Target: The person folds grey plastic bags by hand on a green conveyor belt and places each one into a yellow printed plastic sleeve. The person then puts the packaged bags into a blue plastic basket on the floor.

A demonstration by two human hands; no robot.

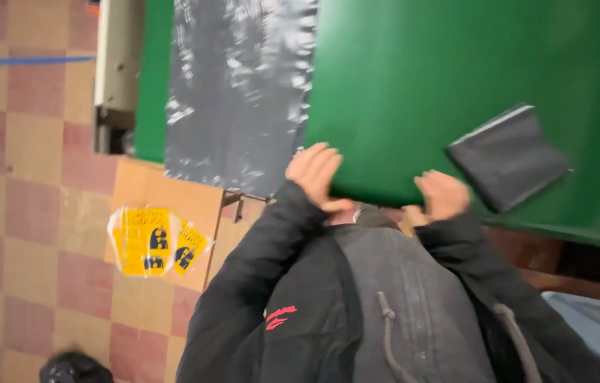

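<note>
Both hands, left hand (316, 172) and right hand (443, 193), are rested with released fingers on the tabletop (413, 85) edge at lower centre, nothing grasped; the nearest dark folded bag (508, 156), right of centre, would require a reach.

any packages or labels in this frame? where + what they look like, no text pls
Large grey plastic mailer bag: lies flat on the green table, upper middle, glossy and crinkled, rectangular.
Small dark grey mailer bag: on the table to the right, just past the right hand, tilted, folded flat.
Yellow packets: two in clear wrap with black markings, on a brown cardboard box at the left, below the table edge near the left hand.
</note>
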